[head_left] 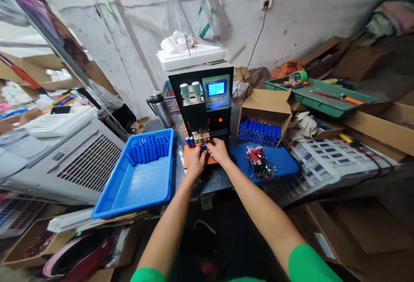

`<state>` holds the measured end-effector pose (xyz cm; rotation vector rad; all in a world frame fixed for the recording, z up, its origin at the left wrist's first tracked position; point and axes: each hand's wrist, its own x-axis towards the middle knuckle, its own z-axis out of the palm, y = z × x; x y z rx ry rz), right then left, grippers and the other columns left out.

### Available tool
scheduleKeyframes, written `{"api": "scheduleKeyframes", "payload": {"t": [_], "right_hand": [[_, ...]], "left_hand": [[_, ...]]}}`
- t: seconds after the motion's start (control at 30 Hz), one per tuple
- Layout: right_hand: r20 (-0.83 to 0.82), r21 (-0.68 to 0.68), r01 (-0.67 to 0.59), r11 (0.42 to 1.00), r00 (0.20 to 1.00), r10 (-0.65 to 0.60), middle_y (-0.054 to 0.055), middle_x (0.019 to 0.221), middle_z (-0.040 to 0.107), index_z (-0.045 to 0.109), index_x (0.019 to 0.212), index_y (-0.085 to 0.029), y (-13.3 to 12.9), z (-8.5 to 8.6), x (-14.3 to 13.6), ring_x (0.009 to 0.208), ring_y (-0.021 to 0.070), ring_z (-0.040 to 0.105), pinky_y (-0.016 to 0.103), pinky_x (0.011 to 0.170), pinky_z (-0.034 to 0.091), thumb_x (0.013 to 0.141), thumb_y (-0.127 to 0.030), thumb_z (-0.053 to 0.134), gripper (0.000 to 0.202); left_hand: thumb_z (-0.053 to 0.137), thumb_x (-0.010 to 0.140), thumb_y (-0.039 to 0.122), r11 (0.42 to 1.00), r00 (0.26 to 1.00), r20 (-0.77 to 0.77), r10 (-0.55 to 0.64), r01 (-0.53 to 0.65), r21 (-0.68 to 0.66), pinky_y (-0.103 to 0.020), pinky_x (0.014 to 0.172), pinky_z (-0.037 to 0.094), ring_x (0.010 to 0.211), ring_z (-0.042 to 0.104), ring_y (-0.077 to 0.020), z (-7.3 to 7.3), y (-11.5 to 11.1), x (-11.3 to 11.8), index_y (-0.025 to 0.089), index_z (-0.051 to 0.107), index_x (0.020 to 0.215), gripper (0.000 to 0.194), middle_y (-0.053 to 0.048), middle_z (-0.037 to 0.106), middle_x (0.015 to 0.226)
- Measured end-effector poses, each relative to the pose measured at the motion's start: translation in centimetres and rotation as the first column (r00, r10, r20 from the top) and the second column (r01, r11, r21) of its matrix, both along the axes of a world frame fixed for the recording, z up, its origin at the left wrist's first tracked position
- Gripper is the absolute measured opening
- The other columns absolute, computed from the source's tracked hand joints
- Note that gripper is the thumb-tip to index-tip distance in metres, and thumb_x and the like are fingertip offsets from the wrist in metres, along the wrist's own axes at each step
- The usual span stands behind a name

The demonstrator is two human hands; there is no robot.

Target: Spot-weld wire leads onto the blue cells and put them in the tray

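Note:
Between my two hands is a blue battery cell, at the foot of a black spot welder and just under its electrodes. My left hand pinches the cell from the left. From the other side my right hand closes its fingertips on it; any small part in those fingers is hidden. Two more upright blue cells stand beside the left fingers, on an orange block. The welder's blue screen is lit.
Left of the hands, a blue tray holds several blue cells. On the right are a cardboard box full of cells and a pile of red and black wire leads on a blue surface. A steel flask stands behind the tray.

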<state>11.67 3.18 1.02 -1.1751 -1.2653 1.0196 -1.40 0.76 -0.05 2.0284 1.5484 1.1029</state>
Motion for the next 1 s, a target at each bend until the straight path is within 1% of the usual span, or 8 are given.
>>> {"api": "scheduleKeyframes", "payload": {"t": [0.1,0.3,0.47,0.67,0.83,0.9,1.0], "right_hand": [[-0.005,-0.006,0.04,0.999,0.999,-0.04,-0.001,0.057,0.061,0.06,0.07,-0.019,-0.2,0.2,-0.2,0.056,0.0148,0.059,0.021,0.048,0.044,0.079,-0.039,0.061,0.022],[-0.062,-0.077,0.011,0.997,0.998,-0.015,-0.002,0.053,0.057,0.057,0.067,-0.019,-0.6,0.8,-0.3,0.046,0.013,0.055,0.021,0.041,0.044,0.078,-0.031,0.062,0.017],[-0.099,-0.078,-0.004,0.997,0.995,-0.004,-0.003,0.051,0.056,0.057,0.068,-0.018,-0.7,0.9,-0.3,0.045,0.0116,0.054,0.019,0.039,0.044,0.078,-0.027,0.061,0.014],[-0.126,-0.091,-0.005,0.996,0.992,-0.007,-0.004,0.052,0.056,0.056,0.067,-0.019,-0.7,0.9,-0.4,0.043,0.0106,0.052,0.019,0.038,0.042,0.078,-0.026,0.061,0.014],[-0.139,-0.089,-0.011,0.996,0.99,-0.002,-0.003,0.053,0.056,0.056,0.068,-0.019,-0.9,1.1,-0.4,0.044,0.0108,0.052,0.02,0.039,0.042,0.078,-0.027,0.061,0.014],[-0.135,-0.083,-0.014,0.996,0.991,0.003,-0.003,0.053,0.056,0.055,0.068,-0.019,-0.9,1.0,-0.4,0.044,0.0111,0.052,0.02,0.039,0.042,0.078,-0.028,0.061,0.015],[-0.09,-0.06,-0.003,0.998,0.996,-0.002,-0.001,0.057,0.06,0.057,0.069,-0.019,-0.7,0.7,-0.2,0.048,0.0124,0.055,0.021,0.042,0.043,0.078,-0.033,0.063,0.017]], "left_hand": [[0.049,0.093,0.029,1.0,1.0,-0.02,0.007,-0.007,-0.005,-0.033,0.078,0.047,0.086,0.064,-0.0225,0.1,-0.2,0.1,0.018,0.061,0.11,0.024,-0.008,0.069,0.095],[0.048,0.094,0.03,1.0,1.0,-0.029,0.008,-0.008,-0.007,-0.033,0.076,0.046,0.083,0.064,-0.0221,0.3,-0.3,0.1,0.018,0.061,0.106,0.022,-0.008,0.069,0.092],[0.049,0.093,0.029,1.0,1.0,-0.027,0.007,-0.007,0.003,-0.033,0.076,0.046,0.084,0.064,-0.023,0.3,-0.3,0.1,0.017,0.062,0.105,0.021,-0.009,0.069,0.093],[0.05,0.093,0.028,1.0,0.999,-0.028,0.019,-0.019,0.0,-0.034,0.076,0.047,0.082,0.064,-0.0232,0.2,-0.3,0.1,0.017,0.062,0.108,0.022,-0.009,0.069,0.092],[0.051,0.092,0.028,1.0,1.0,-0.015,0.02,-0.02,0.018,-0.034,0.079,0.048,0.086,0.065,-0.0231,0.2,-0.4,0.2,0.019,0.062,0.112,0.025,-0.009,0.07,0.095],[0.052,0.092,0.028,1.0,1.0,-0.015,0.021,-0.021,0.013,-0.033,0.078,0.048,0.085,0.065,-0.0227,0.2,-0.4,0.1,0.019,0.062,0.113,0.025,-0.008,0.07,0.094],[0.051,0.093,0.029,1.0,1.0,0.007,-0.004,0.004,-0.002,-0.033,0.076,0.048,0.082,0.064,-0.0218,0.1,-0.3,0.1,0.019,0.064,0.109,0.023,-0.008,0.07,0.092]]}}
